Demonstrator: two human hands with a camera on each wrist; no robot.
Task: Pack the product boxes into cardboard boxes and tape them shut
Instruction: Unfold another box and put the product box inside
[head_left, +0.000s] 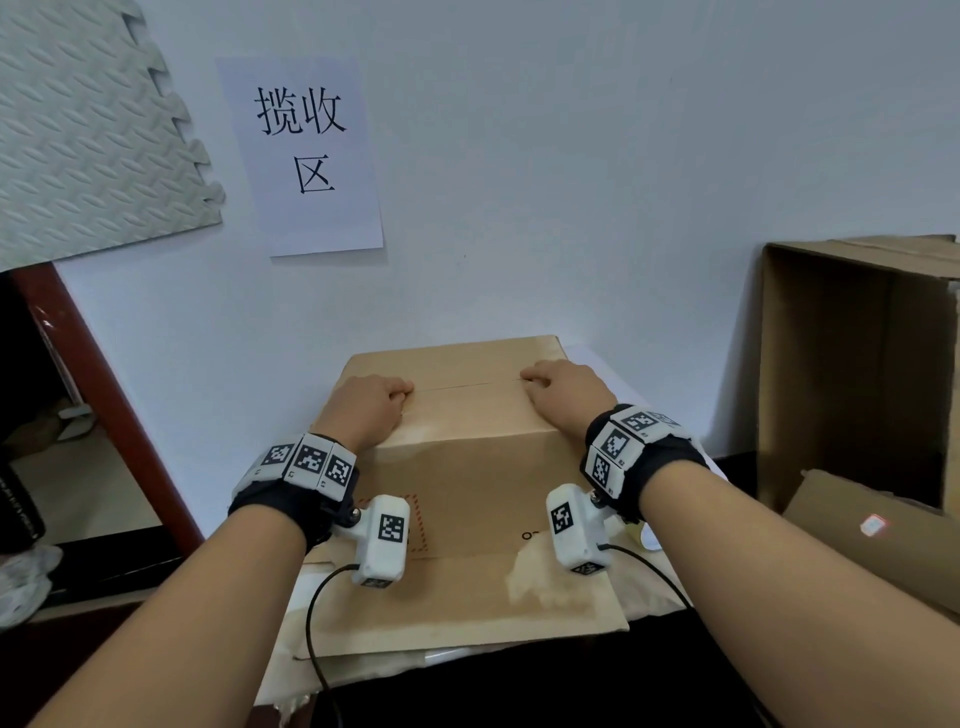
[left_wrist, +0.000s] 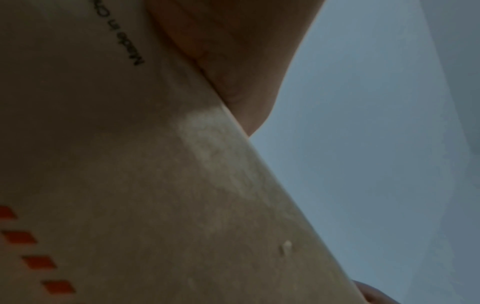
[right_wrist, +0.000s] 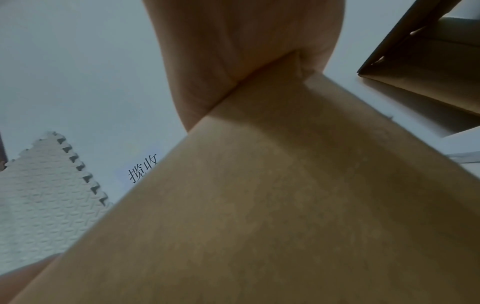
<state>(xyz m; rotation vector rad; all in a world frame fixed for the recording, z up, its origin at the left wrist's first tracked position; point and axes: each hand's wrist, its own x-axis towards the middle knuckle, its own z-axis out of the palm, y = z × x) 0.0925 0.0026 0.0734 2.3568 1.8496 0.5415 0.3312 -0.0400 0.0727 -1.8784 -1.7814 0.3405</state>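
A brown cardboard box (head_left: 467, 415) stands in the middle of the table with its top flaps folded down, and a thin seam (head_left: 467, 385) runs across the top. My left hand (head_left: 371, 402) rests on the left end of that seam with its fingers curled under. My right hand (head_left: 558, 387) rests on the right end, its fingers curled too. Neither hand holds anything that I can see. In the left wrist view the heel of my hand (left_wrist: 228, 51) sits on the box's top edge above its side wall (left_wrist: 155, 185). The right wrist view shows my palm (right_wrist: 233, 51) on the box (right_wrist: 259, 205).
Flat cardboard (head_left: 467, 603) lies under the box toward me. A large empty carton (head_left: 852, 364) stands on its side at the right, with a flattened one (head_left: 872, 525) below it. On the wall hang a paper sign (head_left: 306, 150) and a foam mat (head_left: 88, 130).
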